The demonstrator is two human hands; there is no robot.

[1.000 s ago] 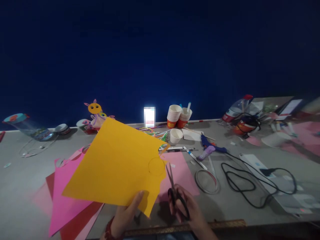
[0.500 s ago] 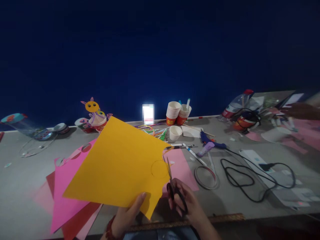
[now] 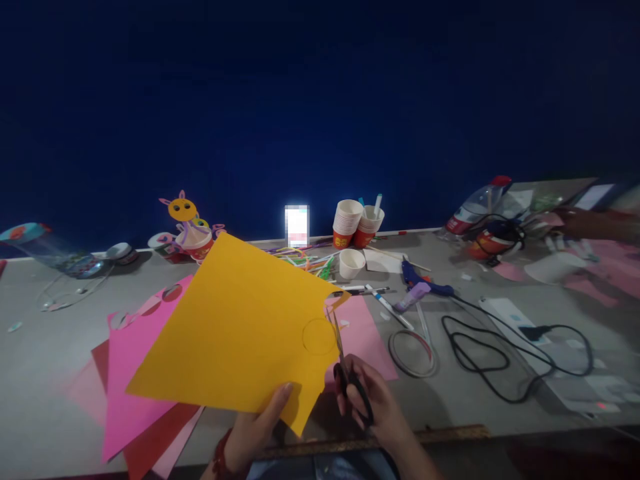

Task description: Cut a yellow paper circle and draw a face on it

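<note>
Dark blue wall (image 3: 320, 120) fills the back, above the grey desk (image 3: 45, 373) where you work. At your far left lies one clear plastic container with a pale blue lid (image 3: 25, 233). Next along, one yellow, pink-eared paper face (image 3: 183, 209) stands over a cup, looking finished; a second yellow piece is partly hidden behind it. Below are one magenta paper sheet (image 3: 135, 380), with at least two round holes cut near its upper edge, and one dark red paper sheet (image 3: 155, 433).

Your left hand (image 3: 255, 423) is clamped on the lower edge of one large yellow paper sheet (image 3: 225, 327), held up off the desk. Cutting looks partly done: its right edge is notched, with a thin strip hanging on near the upper corner. One drawn circle (image 3: 320, 337) is left, its outline apparently uncut.

Your right hand (image 3: 370, 393) is closed around one pair of black-handled scissors (image 3: 341, 353), blades parted at that edge, just beside the circle; you cannot tell whether they bite the paper.

Further right, you have two stacks of red-and-white paper cups (image 3: 343, 237), one small white paper cup (image 3: 352, 265), one blue glue gun (image 3: 435, 289) and one red-capped clear bottle (image 3: 465, 217).
</note>
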